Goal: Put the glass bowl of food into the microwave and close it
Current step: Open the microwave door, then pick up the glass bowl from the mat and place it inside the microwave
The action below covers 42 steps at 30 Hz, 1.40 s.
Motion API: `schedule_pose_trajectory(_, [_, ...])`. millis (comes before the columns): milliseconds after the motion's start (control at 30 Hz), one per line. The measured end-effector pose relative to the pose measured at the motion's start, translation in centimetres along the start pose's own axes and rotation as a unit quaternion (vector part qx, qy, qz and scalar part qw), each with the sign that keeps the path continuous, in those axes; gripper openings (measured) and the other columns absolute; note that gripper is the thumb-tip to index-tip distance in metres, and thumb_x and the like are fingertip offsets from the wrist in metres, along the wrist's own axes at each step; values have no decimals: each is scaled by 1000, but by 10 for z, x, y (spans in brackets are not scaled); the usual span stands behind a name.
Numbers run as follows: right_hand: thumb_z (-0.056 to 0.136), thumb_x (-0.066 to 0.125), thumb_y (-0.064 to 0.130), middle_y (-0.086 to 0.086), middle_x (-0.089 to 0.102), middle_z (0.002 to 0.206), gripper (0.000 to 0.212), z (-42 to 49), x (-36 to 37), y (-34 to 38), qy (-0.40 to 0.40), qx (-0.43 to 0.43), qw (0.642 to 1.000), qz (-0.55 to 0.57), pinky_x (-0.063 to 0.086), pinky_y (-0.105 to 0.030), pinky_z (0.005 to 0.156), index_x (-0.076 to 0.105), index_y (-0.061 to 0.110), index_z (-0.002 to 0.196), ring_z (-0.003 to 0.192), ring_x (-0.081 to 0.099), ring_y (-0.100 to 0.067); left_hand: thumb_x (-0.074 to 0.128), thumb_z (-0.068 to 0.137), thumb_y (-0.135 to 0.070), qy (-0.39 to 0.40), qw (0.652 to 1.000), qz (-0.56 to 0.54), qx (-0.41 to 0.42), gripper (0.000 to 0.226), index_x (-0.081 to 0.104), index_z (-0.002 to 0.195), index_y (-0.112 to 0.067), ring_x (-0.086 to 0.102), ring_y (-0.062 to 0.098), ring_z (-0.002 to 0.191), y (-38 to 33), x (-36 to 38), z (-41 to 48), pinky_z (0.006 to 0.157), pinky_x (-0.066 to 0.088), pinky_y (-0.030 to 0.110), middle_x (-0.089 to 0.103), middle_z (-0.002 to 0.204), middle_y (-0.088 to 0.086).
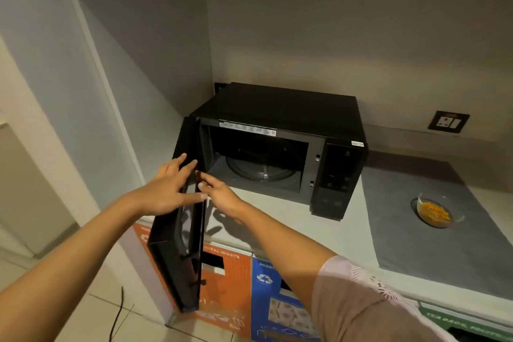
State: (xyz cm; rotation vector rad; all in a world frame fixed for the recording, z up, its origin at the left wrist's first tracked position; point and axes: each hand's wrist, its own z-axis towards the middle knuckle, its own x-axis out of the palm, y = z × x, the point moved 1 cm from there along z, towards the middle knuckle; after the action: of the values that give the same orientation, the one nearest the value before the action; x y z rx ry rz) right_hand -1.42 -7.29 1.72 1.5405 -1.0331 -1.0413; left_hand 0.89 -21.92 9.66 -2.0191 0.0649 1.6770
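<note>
A black microwave (280,108) stands on the counter in the corner. Its door (177,244) is swung wide open toward me on the left, and the glass turntable (261,168) inside is bare. My left hand (169,189) lies flat against the door's outer face, fingers spread, thumb across the door's top edge. My right hand (219,194) reaches in just right of the door's edge, fingers apart, holding nothing. The glass bowl of food (434,212), holding orange-yellow pieces, sits on a grey mat (444,253) to the right of the microwave, far from both hands.
The pale counter (291,225) runs right from the corner. A wall socket (448,123) sits behind the mat. Below the counter are an orange bin front (230,286), a blue recycling bin front (269,300) and a green one (455,319). A black cable (119,311) lies on the floor.
</note>
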Motion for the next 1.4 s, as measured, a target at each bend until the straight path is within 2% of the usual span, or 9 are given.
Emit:
schedule_pose_trajectory(233, [99, 43, 34, -3, 25, 160, 56, 24, 42, 2, 19, -1, 994, -111, 19, -35, 120, 24, 31, 151, 147, 23, -23, 45, 95, -13, 19, 991, 131, -11, 80, -11, 151, -17, -7, 21, 150, 40, -18, -14, 122, -3, 39, -13, 162, 10])
schedule_pose_trajectory(367, [94, 38, 47, -6, 27, 159, 55, 31, 54, 2, 23, 5, 986, -168, 26, -43, 117, 19, 51, 146, 145, 28, -30, 49, 87, 2, -9, 991, 134, -11, 91, -8, 152, -27, -5, 28, 150, 56, -17, -12, 122, 3, 40, -10, 162, 14])
schedule_pose_trajectory(533, [96, 37, 46, -2, 26, 160, 54, 44, 56, 1, 29, 3, 984, -175, 40, -45, 106, 16, 54, 146, 137, 41, -33, 46, 77, 18, -45, 992, 118, -11, 102, 3, 150, -37, 1, 30, 150, 74, -24, -16, 121, 7, 46, -2, 163, 9])
schedule_pose_trajectory(767, [98, 35, 43, -4, 28, 159, 53, 58, 59, -1, 24, -1, 982, -189, 30, -45, 115, 14, 55, 145, 138, 39, -33, 52, 74, 14, -73, 978, 194, -18, 107, -3, 151, -36, 0, 30, 150, 94, -22, -14, 120, 7, 50, -5, 163, 7])
schedule_pose_trajectory(900, [97, 34, 44, -5, 26, 160, 53, 62, 59, -4, 14, -5, 976, -218, 24, -49, 117, 12, 58, 143, 144, 30, -31, 54, 82, -5, -99, 949, 295, -51, 100, -14, 149, -35, -5, 27, 150, 93, -12, -14, 118, 9, 57, -15, 162, 6])
schedule_pose_trajectory(1067, [101, 33, 39, 11, 20, 161, 54, 54, 44, -7, -22, -23, 961, -275, 12, -52, 116, 10, 52, 148, 148, 20, -26, 35, 95, -37, -155, 884, 440, -34, 80, -23, 147, -24, -21, 27, 147, 83, 20, -2, 113, -14, 62, -23, 159, 9])
schedule_pose_trajectory(1200, [101, 32, 38, 18, 12, 161, 54, 40, 18, -24, -62, -23, 956, -284, 9, -50, 114, 10, 49, 149, 148, 14, -24, 33, 94, -40, -162, 932, 325, 18, 70, -4, 151, -22, -14, 24, 146, 83, 67, 24, 111, -28, 48, 1, 163, 7])
schedule_pose_trajectory(1300, [102, 32, 35, 15, 11, 162, 55, 19, -15, -38, -109, -11, 953, -282, 9, -49, 114, 9, 47, 150, 149, 12, -23, 16, 93, -49, -146, 976, 152, 52, 67, 2, 153, -23, -7, 22, 149, 60, 93, 50, 115, -18, 46, 6, 163, 0])
schedule_pose_trajectory(1400, [102, 32, 34, 12, 12, 162, 55, -7, -51, -57, -167, 3, 949, -268, 10, -50, 114, 8, 45, 151, 149, 14, -24, 26, 99, -49, -81, 995, -12, 64, 66, -4, 153, -27, -9, 19, 150, 21, 118, 75, 119, -8, 48, -1, 163, -4])
